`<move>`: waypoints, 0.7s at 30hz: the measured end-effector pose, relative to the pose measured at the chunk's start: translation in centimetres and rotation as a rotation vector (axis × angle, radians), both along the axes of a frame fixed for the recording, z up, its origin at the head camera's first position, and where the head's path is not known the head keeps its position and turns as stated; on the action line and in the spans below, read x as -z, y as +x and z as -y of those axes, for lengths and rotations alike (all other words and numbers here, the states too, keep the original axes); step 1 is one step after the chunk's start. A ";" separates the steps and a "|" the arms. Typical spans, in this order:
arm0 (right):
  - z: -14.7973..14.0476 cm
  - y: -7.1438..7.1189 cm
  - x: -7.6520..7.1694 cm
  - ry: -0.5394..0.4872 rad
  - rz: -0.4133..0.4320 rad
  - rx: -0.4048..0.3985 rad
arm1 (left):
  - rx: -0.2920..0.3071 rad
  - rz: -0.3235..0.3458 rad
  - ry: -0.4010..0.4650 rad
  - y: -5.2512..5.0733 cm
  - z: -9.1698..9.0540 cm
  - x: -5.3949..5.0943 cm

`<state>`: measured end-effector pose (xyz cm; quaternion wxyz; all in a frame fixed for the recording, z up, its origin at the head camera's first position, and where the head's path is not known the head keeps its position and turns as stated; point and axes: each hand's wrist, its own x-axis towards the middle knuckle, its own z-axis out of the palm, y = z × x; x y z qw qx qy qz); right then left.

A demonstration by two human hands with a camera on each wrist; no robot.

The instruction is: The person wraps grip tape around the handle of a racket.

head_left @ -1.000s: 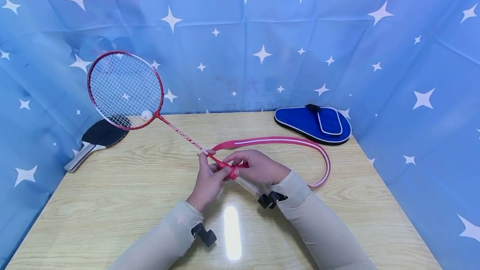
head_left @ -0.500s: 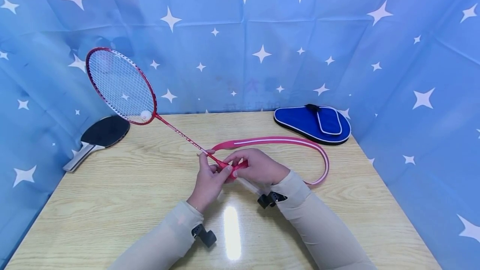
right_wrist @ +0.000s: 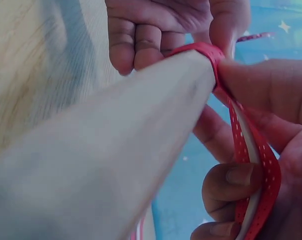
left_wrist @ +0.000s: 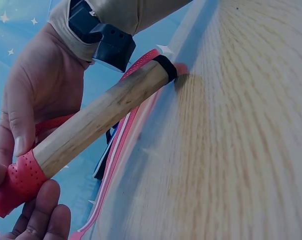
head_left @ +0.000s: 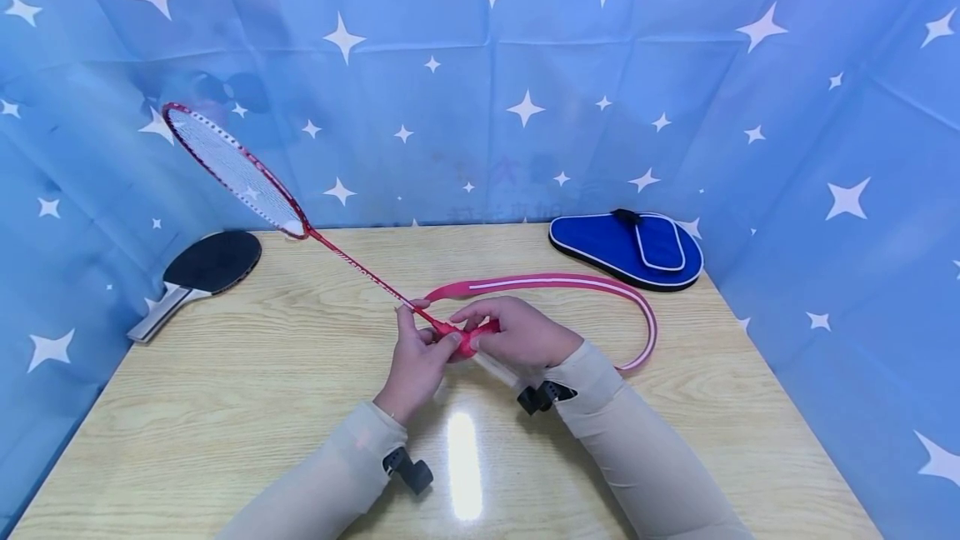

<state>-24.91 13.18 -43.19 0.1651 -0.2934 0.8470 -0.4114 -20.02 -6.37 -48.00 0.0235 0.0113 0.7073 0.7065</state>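
Note:
A red and white badminton racket (head_left: 352, 263) slants up to the left, its strung head nearly edge-on in the head view. My left hand (head_left: 415, 365) pinches it where shaft meets handle. The wooden handle (left_wrist: 101, 120) is bare along most of its length, with a black band at its butt. Perforated red grip tape (left_wrist: 26, 175) is wrapped around the handle's upper end. Close beside the left, my right hand (head_left: 525, 334) holds the running tape (right_wrist: 265, 165), thumb against the wrapped part. From there the tape loops behind the hand onto the table, white strip showing.
A black table tennis bat (head_left: 213, 263) lies at the table's back left. A blue paddle case (head_left: 600, 244) with white piping lies at the back right. A white ball (head_left: 293, 227) shows partly behind the racket head. Starry blue curtains (head_left: 450, 107) border the wooden table (head_left: 262, 390).
The racket has turned about its shaft, its head going from broad face to nearly edge-on. Both hands stay in almost the same place, and the tape loop has barely shifted.

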 end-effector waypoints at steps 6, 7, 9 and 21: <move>0.1 -0.1 0.2 -0.016 0.039 0.022 | 0.004 0.002 -0.020 0.0 0.1 0.0; 0.1 -0.1 0.3 -0.018 0.041 0.023 | 0.006 0.000 -0.013 0.1 0.1 0.0; 0.1 -0.1 0.3 -0.021 0.039 0.026 | 0.012 -0.008 0.001 0.0 0.1 0.0; 0.0 -0.1 0.1 -0.016 0.048 0.015 | 0.010 -0.008 0.034 -0.1 0.0 0.2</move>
